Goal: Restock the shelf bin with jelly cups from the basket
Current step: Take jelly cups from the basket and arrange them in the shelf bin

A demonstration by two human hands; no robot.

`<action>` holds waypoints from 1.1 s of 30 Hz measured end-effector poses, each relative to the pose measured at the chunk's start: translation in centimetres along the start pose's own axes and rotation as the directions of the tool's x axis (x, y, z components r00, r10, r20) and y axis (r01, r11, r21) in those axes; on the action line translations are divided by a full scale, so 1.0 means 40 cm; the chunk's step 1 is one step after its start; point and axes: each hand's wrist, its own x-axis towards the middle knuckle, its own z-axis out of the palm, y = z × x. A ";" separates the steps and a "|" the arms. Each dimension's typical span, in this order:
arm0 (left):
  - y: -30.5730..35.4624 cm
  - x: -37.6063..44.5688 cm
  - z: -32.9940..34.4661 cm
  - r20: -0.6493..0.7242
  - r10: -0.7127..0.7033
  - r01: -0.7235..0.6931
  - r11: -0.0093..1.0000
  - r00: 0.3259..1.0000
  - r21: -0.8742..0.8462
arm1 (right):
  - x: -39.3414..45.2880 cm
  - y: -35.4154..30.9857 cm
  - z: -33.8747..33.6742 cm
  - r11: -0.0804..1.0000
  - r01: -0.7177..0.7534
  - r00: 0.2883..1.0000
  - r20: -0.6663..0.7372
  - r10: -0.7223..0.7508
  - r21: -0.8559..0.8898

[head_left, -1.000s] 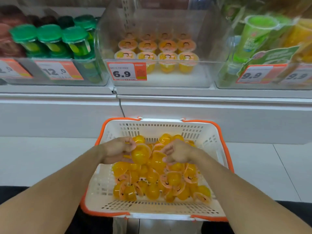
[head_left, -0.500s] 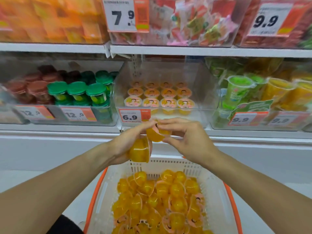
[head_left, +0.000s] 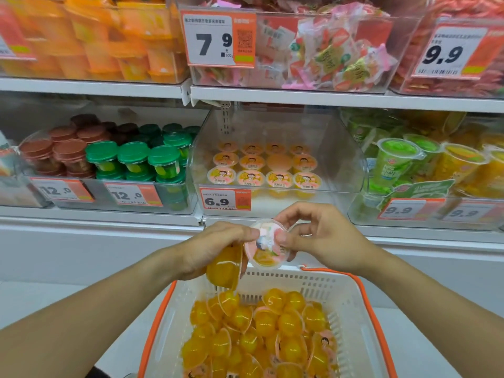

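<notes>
A white basket with orange rim sits low in front of me, filled with several yellow jelly cups. My left hand grips one yellow jelly cup, its dome hanging down. My right hand pinches a second jelly cup by its rim, pink printed lid facing me; my left thumb touches that rim too. Both hands are above the basket's far edge, just below the clear shelf bin. The bin holds several lid-up jelly cups in rows behind a 6.9 price tag.
Left of the bin stand green-lidded and brown-lidded cups in a clear bin tagged 12.0. Tall green and yellow drink cups fill the right bin. An upper shelf with candy bins overhangs the target bin. White shelf base below.
Both hands rose from inside the basket to just under the bin, each carrying a cup. The right hand's cup turned so its lid faces me. My view tilted up toward the shelves.
</notes>
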 end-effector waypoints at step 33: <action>-0.030 0.010 -0.106 -0.401 0.052 0.111 0.921 0.915 0.373 | 0.369 -0.156 0.076 0.653 0.085 0.921 -0.190 -0.339 -0.753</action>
